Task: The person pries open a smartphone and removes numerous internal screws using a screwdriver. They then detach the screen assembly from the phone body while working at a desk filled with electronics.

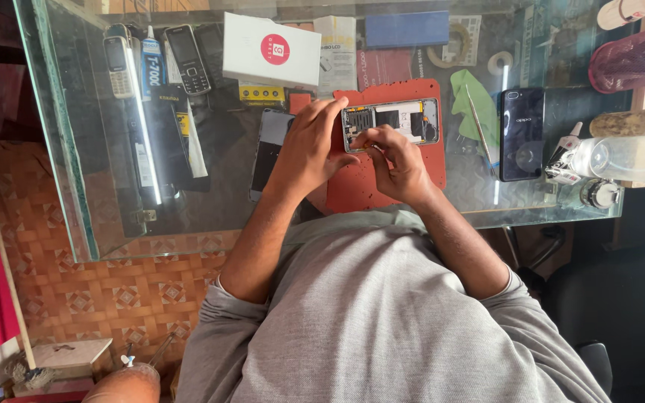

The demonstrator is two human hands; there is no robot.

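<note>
An opened phone (pixel 391 123) with its back cover off and its board and parts showing lies on a red work mat (pixel 412 175) on a glass table (pixel 76 186). My left hand (pixel 309 145) grips the phone's left end, fingers curled over its top edge. My right hand (pixel 393 160) has its fingertips pinched at the phone's near edge, by the exposed board. Whether a small part sits between those fingertips is hidden.
A dark screen panel (pixel 269 149) lies left of the mat, under my left wrist. Behind are a white box (pixel 272 49), a blue box (pixel 407 28), two keypad phones (pixel 119 66) and a glue tube (pixel 152 67). Right: green cloth (pixel 472 101), thin tool (pixel 479 130), black phone (pixel 522 133), clear bottle (pixel 621 157), pink cup (pixel 632 63).
</note>
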